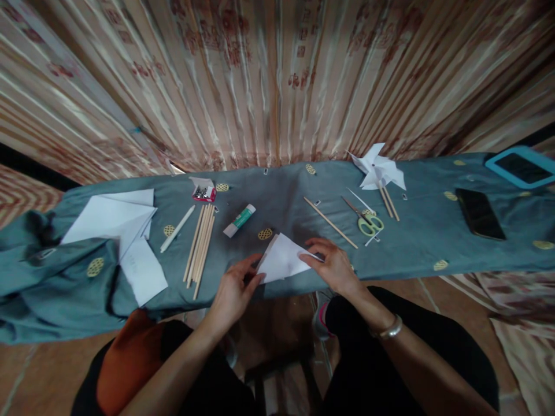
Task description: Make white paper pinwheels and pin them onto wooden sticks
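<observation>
A folded white paper (282,257) lies on the blue-grey cloth (277,190) near the front edge of the bench. My left hand (234,289) pinches the paper's lower left corner. My right hand (332,264) presses its fingers on the paper's right corner, holding it down. Both hands rest at the cloth's front edge.
Left of the paper lie several wooden sticks (200,247), a glue stick (240,220), a small box of pins (204,192) and white sheets (113,222). To the right are one stick (330,222), green scissors (367,221), a finished paper pinwheel (378,169), a black phone (480,214) and a blue-framed tablet (522,166).
</observation>
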`<state>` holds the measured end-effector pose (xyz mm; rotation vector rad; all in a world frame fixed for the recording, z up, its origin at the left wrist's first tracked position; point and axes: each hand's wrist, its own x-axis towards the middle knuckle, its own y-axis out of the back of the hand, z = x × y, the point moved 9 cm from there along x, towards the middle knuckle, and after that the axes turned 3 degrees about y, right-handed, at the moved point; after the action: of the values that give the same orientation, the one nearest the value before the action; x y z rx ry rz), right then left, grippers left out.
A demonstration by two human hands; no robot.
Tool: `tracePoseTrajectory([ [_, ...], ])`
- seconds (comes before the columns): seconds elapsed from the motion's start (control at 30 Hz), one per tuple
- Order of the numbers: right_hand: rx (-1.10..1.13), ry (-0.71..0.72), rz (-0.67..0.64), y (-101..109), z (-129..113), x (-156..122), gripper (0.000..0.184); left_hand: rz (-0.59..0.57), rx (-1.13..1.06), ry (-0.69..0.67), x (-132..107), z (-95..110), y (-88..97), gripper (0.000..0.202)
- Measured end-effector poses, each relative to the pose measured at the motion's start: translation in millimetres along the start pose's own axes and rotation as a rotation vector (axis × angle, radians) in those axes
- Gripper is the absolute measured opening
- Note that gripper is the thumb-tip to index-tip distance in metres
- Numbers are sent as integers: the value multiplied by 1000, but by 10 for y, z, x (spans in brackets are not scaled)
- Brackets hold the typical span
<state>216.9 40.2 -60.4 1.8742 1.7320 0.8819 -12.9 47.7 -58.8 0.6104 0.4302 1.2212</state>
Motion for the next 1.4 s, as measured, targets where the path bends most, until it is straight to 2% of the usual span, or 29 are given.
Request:
tracePoseTrajectory([
  [0.2,-20,-11,-10,-36,31,30,18,-78,-78,110,9,-98,-65,38],
  [0.47,-46,6,-22,-52,6,69,16,-155,2,143,10,-36,-90,36],
  [0.9,-84,-22,2,-52,-9,110,16,-160,180,106,23,-13,-67,38],
  [1.1,-83,-8,25,-51,-1,116,17,-170,206,92,29,-11,-73,38],
  [1.4,-81,-69,-6,-61,6,133,17,-160,220,89,44,-7,-78,36],
])
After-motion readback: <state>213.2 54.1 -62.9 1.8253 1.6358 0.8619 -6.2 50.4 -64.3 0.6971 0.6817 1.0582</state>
